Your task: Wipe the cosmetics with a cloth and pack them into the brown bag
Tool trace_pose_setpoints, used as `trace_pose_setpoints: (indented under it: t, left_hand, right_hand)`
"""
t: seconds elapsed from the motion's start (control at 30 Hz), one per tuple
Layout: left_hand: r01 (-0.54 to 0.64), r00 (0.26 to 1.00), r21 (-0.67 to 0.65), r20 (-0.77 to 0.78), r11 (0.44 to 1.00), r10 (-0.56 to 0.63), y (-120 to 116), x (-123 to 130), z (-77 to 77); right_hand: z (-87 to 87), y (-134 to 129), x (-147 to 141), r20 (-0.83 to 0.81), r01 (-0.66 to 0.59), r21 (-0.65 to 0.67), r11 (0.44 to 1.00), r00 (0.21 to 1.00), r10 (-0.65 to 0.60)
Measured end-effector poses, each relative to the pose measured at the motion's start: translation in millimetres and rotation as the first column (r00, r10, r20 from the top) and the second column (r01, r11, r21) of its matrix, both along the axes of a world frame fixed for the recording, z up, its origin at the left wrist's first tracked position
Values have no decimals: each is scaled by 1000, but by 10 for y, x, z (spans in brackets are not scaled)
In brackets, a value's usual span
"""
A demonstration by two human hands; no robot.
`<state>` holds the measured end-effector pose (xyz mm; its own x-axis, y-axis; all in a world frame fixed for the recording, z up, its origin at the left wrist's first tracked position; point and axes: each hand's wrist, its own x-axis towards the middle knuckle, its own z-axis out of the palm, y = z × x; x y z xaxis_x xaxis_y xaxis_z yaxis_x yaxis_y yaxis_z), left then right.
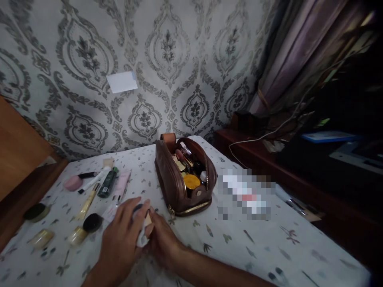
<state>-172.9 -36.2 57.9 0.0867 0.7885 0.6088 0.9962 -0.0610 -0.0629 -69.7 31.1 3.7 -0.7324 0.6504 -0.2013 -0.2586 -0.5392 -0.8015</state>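
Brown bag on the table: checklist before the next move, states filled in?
1. Bag upright: ok, stands on its base.
2. Bag open: ok, yellow lid shows inside.
3. Left hand and right hand on held item: ok.
4. Held item identified: cannot tell, fingers cover much of it.
5. Space beside left hand clear: not ok, pale item close by.
6. Object right of bag identified: cannot tell, pixelated.

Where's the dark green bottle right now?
Head view, left side: the dark green bottle lies on the patterned cloth between the gold tube and the pink tube, beyond the left hand.
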Motion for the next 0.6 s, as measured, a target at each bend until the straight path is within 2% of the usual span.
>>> trace_pose_setpoints:
  t: [0.07,0.13,0.2,0.27,0.33,0.4,0.5,0.6]
  left_hand:
    - [52,998,0,-27,999,-52,5,93,-55]
    - [77,997,-18,32,997,-76,-6,138,-92]
    - [112,978,-51,180,992,-101,-31,130,-84]
    - [160,901,-108,423,981,-100,-57,88,-19]
    - [204,718,-170,695,964,-29,-75,32,86]
    - [237,453,-208,888,949,82,-81,-30,187]
    - [316,74,-158,987,935,142,-74,-103,254]
    - [343,-240,8,968,939,79,-53,-104,209]
  right_hand:
    - [-1,21,78,-1,62,137,989,998,-63]
    - [12,62,148,-6,55,238,970,998,-55]
    - [40,100,198,-9,5,380,925,1000,-2]
    - [71,115,234,8,-56,524,850,998,60]
    - [90,110,261,53,-129,588,798,991,121]
    - [87,99,278,94,-237,561,793,970,224]
    - [51,76,278,45,-331,454,827,936,350]
    - [33,29,264,-60,-331,260,907,932,358]
